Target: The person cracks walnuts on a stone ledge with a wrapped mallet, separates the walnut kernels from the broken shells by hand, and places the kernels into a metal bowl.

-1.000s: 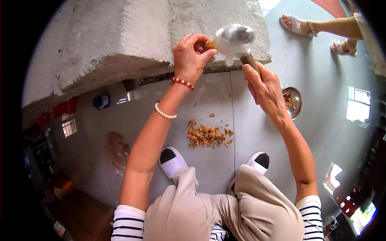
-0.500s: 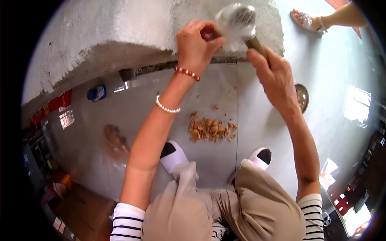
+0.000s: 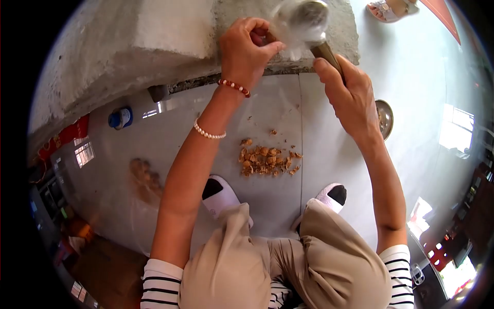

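Note:
My right hand [image 3: 352, 92] is wrapped round the brown handle of a hammer [image 3: 323, 51]. Its shiny, rounded head is blurred over the rough concrete ledge [image 3: 175, 26]. Close beside that head, my left hand [image 3: 247, 49] has its fingers curled and its thumb brought towards them. What the left fingers hold, if anything, cannot be made out. Below the ledge, broken brown shells [image 3: 267, 159], like walnut shells, lie in a pile on the grey tiled floor [image 3: 257, 206].
A metal bowl [image 3: 386, 119] stands on the floor, partly behind my right forearm. Left of my left arm lies a clear bag of brown pieces [image 3: 145, 177]. A blue-lidded container [image 3: 121, 118] sits near the ledge; another person's sandalled foot [image 3: 386, 9] is at top right.
The view has shifted slightly, and the other person's foot sits higher in it. Both hands keep their places at the ledge, the hammer still in my right hand.

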### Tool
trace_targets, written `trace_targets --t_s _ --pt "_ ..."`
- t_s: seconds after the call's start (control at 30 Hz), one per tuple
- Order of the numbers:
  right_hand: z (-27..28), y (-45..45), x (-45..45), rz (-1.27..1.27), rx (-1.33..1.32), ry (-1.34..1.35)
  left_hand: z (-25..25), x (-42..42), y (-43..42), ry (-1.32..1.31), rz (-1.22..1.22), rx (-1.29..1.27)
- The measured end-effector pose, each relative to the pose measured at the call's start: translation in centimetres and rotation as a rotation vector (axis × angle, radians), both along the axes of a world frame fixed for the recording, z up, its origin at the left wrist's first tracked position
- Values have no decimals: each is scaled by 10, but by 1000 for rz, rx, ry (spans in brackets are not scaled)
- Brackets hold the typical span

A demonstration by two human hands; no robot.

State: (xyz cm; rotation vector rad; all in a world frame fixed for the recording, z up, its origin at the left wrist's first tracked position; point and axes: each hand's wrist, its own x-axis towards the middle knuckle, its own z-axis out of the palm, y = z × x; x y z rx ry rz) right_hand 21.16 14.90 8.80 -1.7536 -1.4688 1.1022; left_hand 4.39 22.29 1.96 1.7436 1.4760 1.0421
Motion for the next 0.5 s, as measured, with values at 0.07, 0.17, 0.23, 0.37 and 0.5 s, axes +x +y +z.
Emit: trace_targets --t_s 0.07,0.17,0.23,0.37,0.5 --pt "7 -4 2 -59 -17 44 -3 -1 1 -3 -45 55" --pt "9 -11 11 -122 9 81 -4 2 2 -119 -45 109" --pt "7 -15 15 -153 30 135 -1 3 1 -94 -39 87" --pt "-7 -22 18 -210 -70 211 -4 4 2 -49 -73 150" --pt "-15 -23 15 -173 -41 205 -8 -2 -1 -65 -124 152"
